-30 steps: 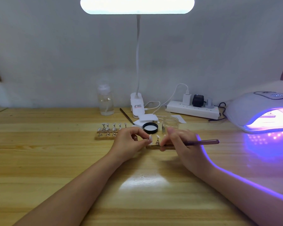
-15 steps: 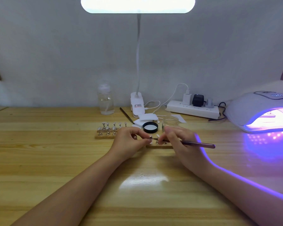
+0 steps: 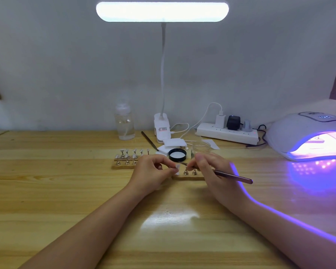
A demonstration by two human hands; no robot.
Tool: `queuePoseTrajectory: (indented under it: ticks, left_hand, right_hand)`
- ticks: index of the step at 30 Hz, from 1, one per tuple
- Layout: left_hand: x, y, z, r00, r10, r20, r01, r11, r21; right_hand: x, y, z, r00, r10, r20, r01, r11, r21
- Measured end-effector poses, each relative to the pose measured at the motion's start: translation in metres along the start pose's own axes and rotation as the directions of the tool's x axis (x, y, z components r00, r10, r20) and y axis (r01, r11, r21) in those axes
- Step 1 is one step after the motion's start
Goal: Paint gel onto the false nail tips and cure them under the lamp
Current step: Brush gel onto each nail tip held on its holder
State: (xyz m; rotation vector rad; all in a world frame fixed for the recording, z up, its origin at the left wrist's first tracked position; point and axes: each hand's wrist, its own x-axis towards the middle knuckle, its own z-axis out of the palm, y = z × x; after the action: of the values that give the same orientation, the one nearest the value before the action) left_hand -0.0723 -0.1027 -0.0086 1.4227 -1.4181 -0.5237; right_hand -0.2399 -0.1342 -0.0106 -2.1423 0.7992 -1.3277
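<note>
- The left hand (image 3: 153, 172) pinches a small stand with a white nail tip (image 3: 177, 169) on it, held just above the near wooden block (image 3: 188, 178), in front of the black lid (image 3: 177, 154).
- The right hand (image 3: 209, 169) grips a brush (image 3: 233, 176) like a pen, its tip reaching the nail tip.
- To do this step well, I judge: steady both wrists on the worktop (image 3: 66, 191), lay the gel thin, and stroke from base to free edge without flooding the sides.
- The curing lamp (image 3: 306, 136) glows violet at the right, well apart from the hands; each coated tip would go there.
- Count: two wooden blocks, the far block (image 3: 122, 166) carrying roughly eight tips, too small to count surely; two bare stands (image 3: 190, 172) on the near one.
- One glass jar (image 3: 201, 147), one clear bottle (image 3: 124, 125), one desk light (image 3: 162, 11), one spare brush (image 3: 149, 141).
</note>
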Motion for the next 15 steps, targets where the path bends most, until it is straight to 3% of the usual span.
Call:
queuePoseTrajectory:
  ticks: [3, 7, 12, 15]
  left_hand:
    - [-0.0008, -0.0006, 0.0004, 1.0, 0.007, 0.004, -0.008, 1.0, 0.01]
    - [-0.0009, -0.0003, 0.0, 1.0, 0.019, 0.002, -0.019, 1.0, 0.024]
    - [-0.0008, 0.0002, 0.0002, 1.0, 0.012, 0.004, -0.012, 1.0, 0.006]
    - [-0.0011, -0.0011, 0.0005, 1.0, 0.007, 0.0, -0.007, 1.0, -0.006]
  right_hand:
    - [-0.0023, -0.0021, 0.002, 0.999, 0.012, 0.03, -0.016, 0.993, 0.12]
    - [0.0, 0.001, 0.0006, 1.0, -0.002, -0.012, 0.002, 1.0, 0.021]
    - [-0.0021, 0.001, 0.0024, 1.0, 0.005, 0.013, -0.007, 0.993, 0.118]
    - [0.0001, 0.0029, 0.002, 1.0, -0.014, -0.022, 0.014, 1.0, -0.022]
